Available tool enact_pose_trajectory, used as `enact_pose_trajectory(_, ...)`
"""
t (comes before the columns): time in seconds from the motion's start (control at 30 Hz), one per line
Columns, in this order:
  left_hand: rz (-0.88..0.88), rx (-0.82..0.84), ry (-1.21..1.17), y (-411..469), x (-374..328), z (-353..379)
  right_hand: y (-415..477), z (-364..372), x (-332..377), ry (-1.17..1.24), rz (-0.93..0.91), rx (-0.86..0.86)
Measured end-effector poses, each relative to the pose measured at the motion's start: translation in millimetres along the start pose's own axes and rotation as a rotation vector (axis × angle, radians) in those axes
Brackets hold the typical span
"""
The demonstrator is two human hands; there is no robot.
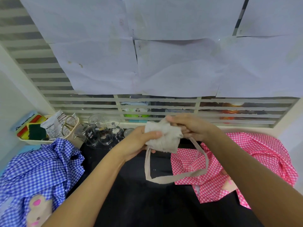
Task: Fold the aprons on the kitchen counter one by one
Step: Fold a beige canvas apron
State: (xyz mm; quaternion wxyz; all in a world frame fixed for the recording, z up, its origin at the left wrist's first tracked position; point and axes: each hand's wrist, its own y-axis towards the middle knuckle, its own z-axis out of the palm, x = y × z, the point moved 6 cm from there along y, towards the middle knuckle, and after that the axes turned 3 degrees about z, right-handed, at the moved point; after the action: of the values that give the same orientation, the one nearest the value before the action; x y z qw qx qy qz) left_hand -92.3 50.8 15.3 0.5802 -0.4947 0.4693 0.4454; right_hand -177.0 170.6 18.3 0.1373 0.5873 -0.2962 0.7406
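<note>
We log, at nine o'clock: glasses (98, 131); tray (29, 142) holding sponge (35, 132), scissors (68, 124), packet (54, 123). At twelve: papers (164, 54).

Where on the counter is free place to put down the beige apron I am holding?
The bare dark counter between the blue checked apron and the pink checked apron, near you, is free. Crowded: the back left, with glasses and a tray.
</note>
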Motion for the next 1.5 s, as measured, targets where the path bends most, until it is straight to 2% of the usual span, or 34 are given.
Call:
enact_pose_trajectory(0.07, 0.006, -0.118, -0.274, 2, -5, -8, 1, -7, -19, 0.415, 0.061, 0.205)
enact_pose_trajectory(0.13, 0.042, -0.250, -0.554, 4, -10, -28, -3, -12, -33, 0.727, 0.017, 0.445)
enact_pose_trajectory(0.17, 0.062, -0.308, -0.673, 5, -10, -39, -6, -16, -38, 0.824, -0.027, 0.500)
enact_pose_trajectory(0.27, 0.059, -0.431, -0.858, 8, -4, -63, -14, -30, -48, 0.935, -0.193, 0.415)
enact_pose_trajectory(0.33, 0.048, -0.442, -0.929, 14, 4, -63, -19, -37, -50, 0.979, -0.271, 0.227)
enact_pose_trajectory(0.4, 0.049, -0.452, -1.018, 20, 8, -61, -26, -34, -48, 0.927, -0.257, 0.017)
enact_pose_trajectory(0.47, 0.033, -0.509, -1.110, 25, 14, -62, -32, -28, -38, 0.655, -0.218, -0.133)
enact_pose_trajectory(0.5, 0.009, -0.546, -1.147, 27, 19, -64, -36, -24, -31, 0.379, -0.189, -0.218)
enact_pose_trajectory(0.57, -0.059, -0.607, -1.165, 29, 30, -67, -46, -7, -9, -0.384, -0.204, -0.318)
enact_pose_trajectory(0.6, -0.099, -0.633, -1.133, 30, 36, -67, -49, 8, 2, -0.710, -0.258, -0.278)
enact_pose_trajectory(0.63, -0.135, -0.656, -1.066, 30, 41, -67, -50, 24, 8, -0.923, -0.292, -0.192)
enact_pose_trajectory(0.73, -0.157, -0.625, -0.635, 33, 43, -62, -51, 50, 18, -1.169, -0.307, -0.030)
enact_pose_trajectory(0.8, -0.115, -0.502, -0.286, 33, 36, -51, -49, 47, 27, -1.057, -0.264, 0.008)
enact_pose_trajectory(0.87, -0.072, -0.347, -0.036, 27, 27, -37, -45, 35, 31, -0.862, -0.186, 0.040)
enact_pose_trajectory(1.0, 0.030, -0.048, 0.219, 14, 10, -16, -34, 20, 17, -0.373, -0.050, 0.184)
enact_pose_trajectory(1.07, 0.060, -0.049, 0.252, 12, 4, -17, -28, 16, 9, -0.152, 0.001, 0.238)
enact_pose_trajectory(1.13, 0.080, -0.061, 0.220, 9, 1, -19, -22, 11, 4, -0.049, 0.037, 0.247)
enact_pose_trajectory(1.2, 0.089, -0.054, 0.282, 9, -1, -15, -18, 9, 1, 0.062, 0.053, 0.227)
enact_pose_trajectory(1.27, 0.084, -0.104, 0.222, 12, -3, -15, -14, 5, -3, 0.239, 0.036, 0.198)
enact_pose_trajectory(1.37, 0.054, -0.242, -0.244, 16, -6, -22, -13, 1, -10, 0.542, -0.078, 0.231)
enact_pose_trajectory(1.43, 0.033, -0.291, -0.497, 16, -11, -25, -14, 5, -21, 0.512, -0.130, 0.257)
enact_pose_trajectory(1.5, -0.012, -0.286, -0.581, 14, -14, -23, -13, 10, -32, 0.308, -0.119, 0.158)
